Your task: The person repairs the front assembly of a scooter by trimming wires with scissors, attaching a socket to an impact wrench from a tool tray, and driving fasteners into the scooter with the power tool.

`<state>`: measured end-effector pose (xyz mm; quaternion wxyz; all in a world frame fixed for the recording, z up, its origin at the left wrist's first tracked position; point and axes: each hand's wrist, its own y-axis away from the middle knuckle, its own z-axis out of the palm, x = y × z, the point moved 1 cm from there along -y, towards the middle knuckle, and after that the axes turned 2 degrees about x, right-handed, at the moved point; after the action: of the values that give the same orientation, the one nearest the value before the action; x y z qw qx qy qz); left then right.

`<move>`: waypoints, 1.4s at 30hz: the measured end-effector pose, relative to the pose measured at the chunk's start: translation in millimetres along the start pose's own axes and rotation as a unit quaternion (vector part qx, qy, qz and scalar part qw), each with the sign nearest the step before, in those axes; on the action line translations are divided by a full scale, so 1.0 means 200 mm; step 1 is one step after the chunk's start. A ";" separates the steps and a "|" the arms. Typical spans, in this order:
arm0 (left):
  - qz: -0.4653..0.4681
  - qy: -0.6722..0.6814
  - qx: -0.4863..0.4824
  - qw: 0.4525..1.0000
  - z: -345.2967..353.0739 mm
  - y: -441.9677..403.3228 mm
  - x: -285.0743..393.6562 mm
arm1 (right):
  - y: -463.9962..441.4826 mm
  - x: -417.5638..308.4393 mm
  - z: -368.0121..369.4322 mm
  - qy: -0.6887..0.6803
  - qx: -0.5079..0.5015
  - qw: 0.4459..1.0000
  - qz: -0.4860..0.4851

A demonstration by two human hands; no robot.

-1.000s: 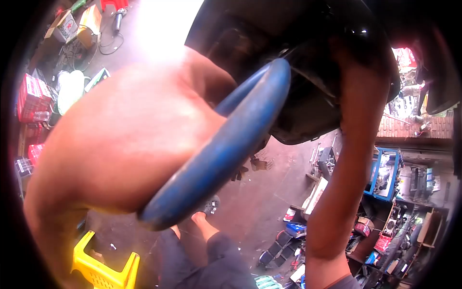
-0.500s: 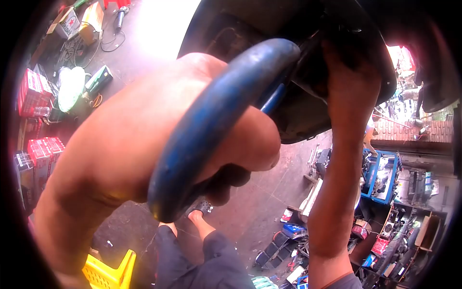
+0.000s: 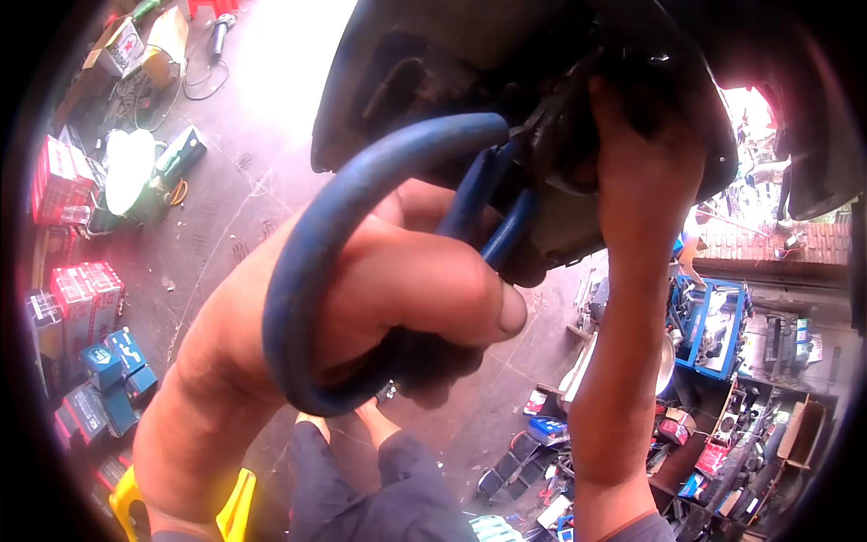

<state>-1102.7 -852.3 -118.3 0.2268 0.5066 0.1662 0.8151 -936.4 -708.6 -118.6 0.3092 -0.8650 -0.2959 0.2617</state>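
Note:
Close to the camera, my left hand [image 3: 433, 280] is closed on a blue-handled tool [image 3: 302, 271], whose curved handle loops around the fingers. The tool's far end points up and right to a large dark part [image 3: 388, 90] and is lost in shadow there. My right hand [image 3: 641, 149] reaches up against the right side of this dark part, with the thumb side showing. Its other fingers disappear into the dark, so their grip is hidden.
A yellow plastic stool [image 3: 237, 506] stands at lower left. Red boxes [image 3: 86, 289] and blue boxes [image 3: 117, 384] line the left side. At right are a blue-framed case [image 3: 713, 325] and open bins of tools [image 3: 759, 434].
My left hand and the blue handle have turned; a second blue arm of the tool and more fingers now show. My right hand has shifted slightly left. The dark part sits a little further left.

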 end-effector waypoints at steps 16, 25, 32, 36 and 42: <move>0.054 -0.100 0.043 0.993 0.07 0.04 0.15 | 0.03 -0.01 0.00 -0.007 -0.010 0.997 0.077; 0.057 -0.316 0.169 0.932 0.07 0.04 0.21 | 0.04 0.07 0.04 0.026 0.024 0.999 0.004; 0.000 -0.116 0.097 0.988 0.07 0.09 -0.02 | 0.03 0.03 0.00 -0.050 -0.040 0.993 0.104; 0.009 -0.055 0.095 0.994 0.04 0.09 -0.04 | 0.00 0.02 -0.04 -0.101 -0.051 0.991 0.078; 0.023 -0.069 0.029 0.997 -0.10 0.03 -0.05 | 0.03 -0.08 0.00 -0.072 -0.029 0.987 0.139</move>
<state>-1117.1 -863.2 -131.8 0.2041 0.5716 0.1625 0.7779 -945.4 -723.3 -118.6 0.2222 -0.8853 -0.2015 0.3554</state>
